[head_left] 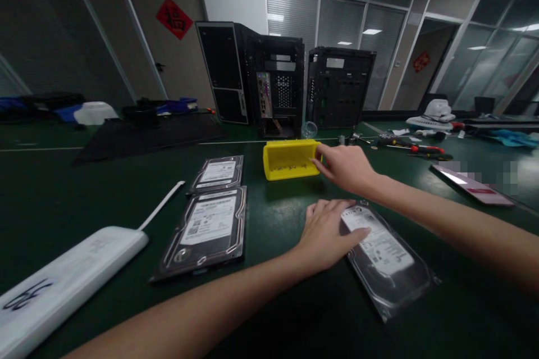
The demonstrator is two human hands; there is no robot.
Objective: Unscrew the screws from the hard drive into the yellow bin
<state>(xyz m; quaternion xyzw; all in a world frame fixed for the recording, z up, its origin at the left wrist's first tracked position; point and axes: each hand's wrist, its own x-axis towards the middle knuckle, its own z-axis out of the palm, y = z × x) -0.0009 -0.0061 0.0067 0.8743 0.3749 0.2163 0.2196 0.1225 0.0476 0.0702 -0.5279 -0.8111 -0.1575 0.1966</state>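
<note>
My left hand lies flat, fingers out, on the near end of a hard drive wrapped in a clear bag on the green table. My right hand reaches to the right rim of a small yellow bin holding small screws; its fingers are curled at the rim, and I cannot make out anything in them. Two bare hard drives lie to the left, one near and one farther back.
Two open black computer towers stand behind the bin. A white power strip with its cable lies at the near left. A black mat lies at the back left. Screwdrivers and a flat pink-edged panel are on the right.
</note>
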